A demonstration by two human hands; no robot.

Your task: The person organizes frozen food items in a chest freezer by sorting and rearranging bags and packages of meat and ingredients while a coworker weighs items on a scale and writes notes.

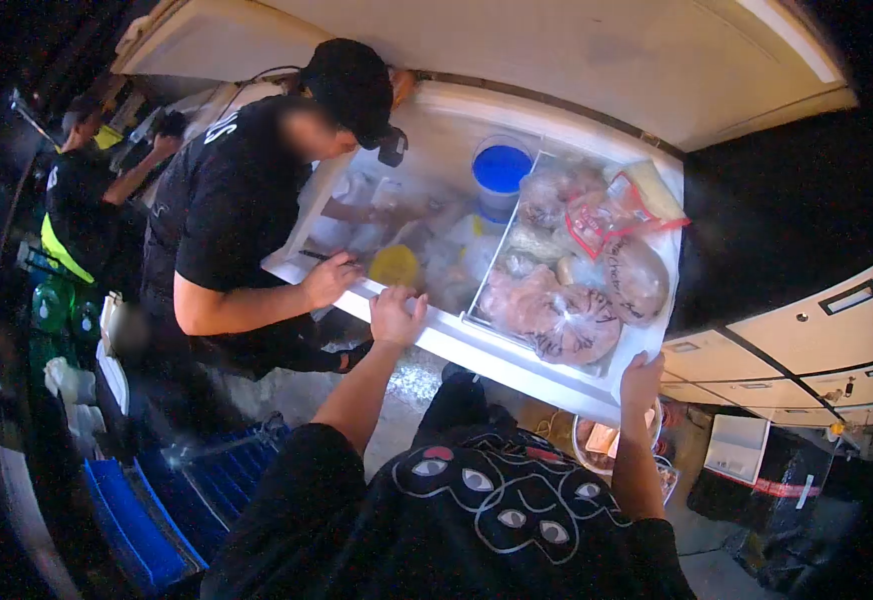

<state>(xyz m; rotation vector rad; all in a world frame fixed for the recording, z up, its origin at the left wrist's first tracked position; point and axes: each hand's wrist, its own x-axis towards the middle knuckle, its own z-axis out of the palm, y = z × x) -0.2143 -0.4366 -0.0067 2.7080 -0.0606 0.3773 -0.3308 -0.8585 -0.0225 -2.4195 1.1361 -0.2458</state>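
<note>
My left hand (398,316) rests on the front rim of an open white chest freezer (497,350), its fingers curled over the edge. Farther right, my right hand (642,380) grips the same rim near the front right corner. Beyond my hands, plastic bags of food (567,320) fill a raised section on the freezer's right side. A red and clear packet (622,210) lies on top of them. In the deeper left part stand a bucket with a blue top (502,168) and something round and yellow (395,266), among hazy bags.
To the left, a person in a black cap (347,90) leans over the freezer, a hand on its rim. Another person (87,210) is at the far left. Blue racks (142,520) lie lower left; pale cabinets (807,330) stand right; a container (597,440) is below the freezer.
</note>
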